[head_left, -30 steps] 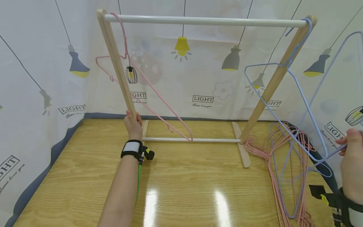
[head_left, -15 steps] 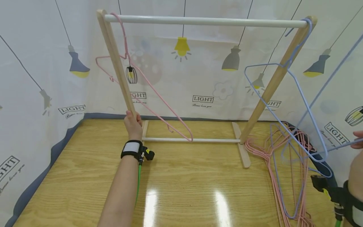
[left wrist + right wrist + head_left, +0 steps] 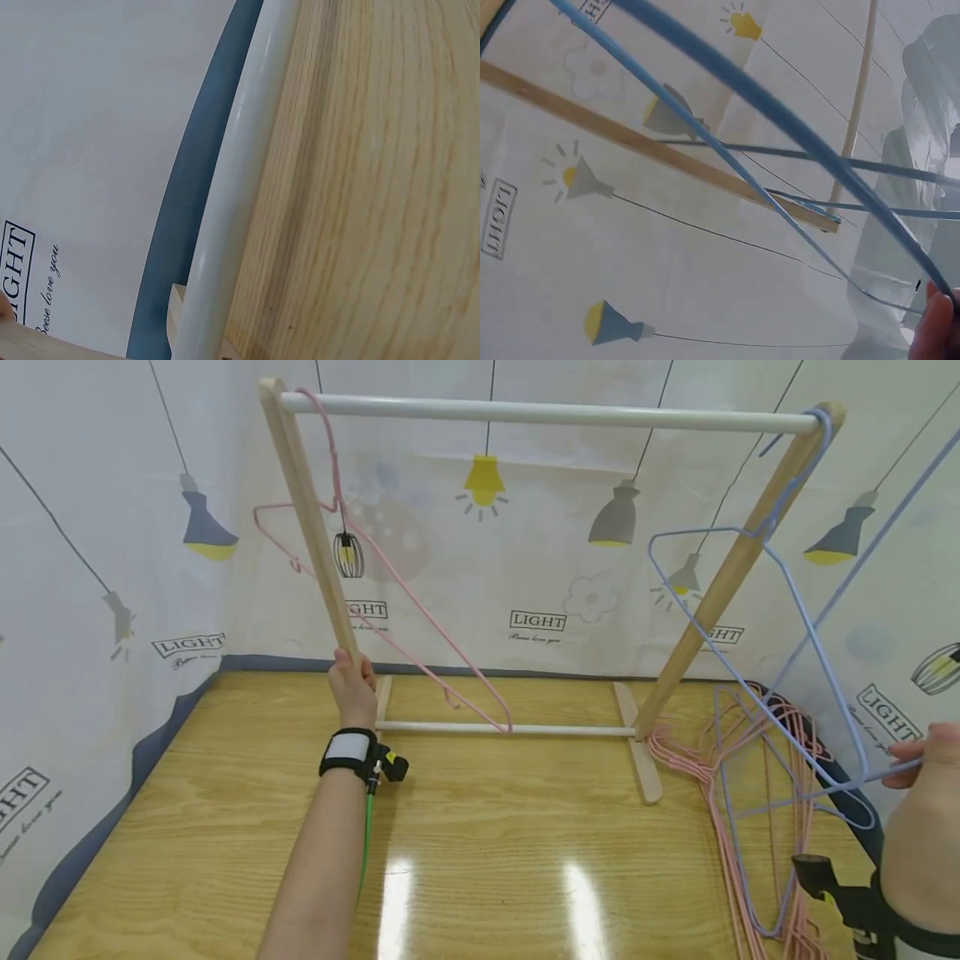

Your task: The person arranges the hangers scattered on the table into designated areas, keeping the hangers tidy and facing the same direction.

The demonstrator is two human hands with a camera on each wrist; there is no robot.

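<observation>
My left hand (image 3: 352, 689) grips the left wooden post (image 3: 318, 543) of a clothes rack. A fingertip and the post show at the lower left corner of the left wrist view. At the right edge my right hand (image 3: 921, 814) pinches the bottom bar of a blue clothes hanger (image 3: 892, 772), tilted upward and partly out of view. That hanger crosses the right wrist view, with the fingertips (image 3: 932, 330) at its corner. Another blue hanger (image 3: 793, 581) hangs at the right end of the white top rail (image 3: 555, 412). A pink hanger (image 3: 335, 477) hangs at the rail's left end.
On the wooden table (image 3: 487, 827), a pile of pink hangers (image 3: 720, 810) with some blue among them lies beside the rack's right foot (image 3: 639, 747). A white lower bar (image 3: 570, 730) joins the feet. A printed backdrop (image 3: 547, 568) stands close behind.
My right hand went out to the right, then came back left with the blue hanger, whose upper end has left the head view. My left hand keeps its grip on the post.
</observation>
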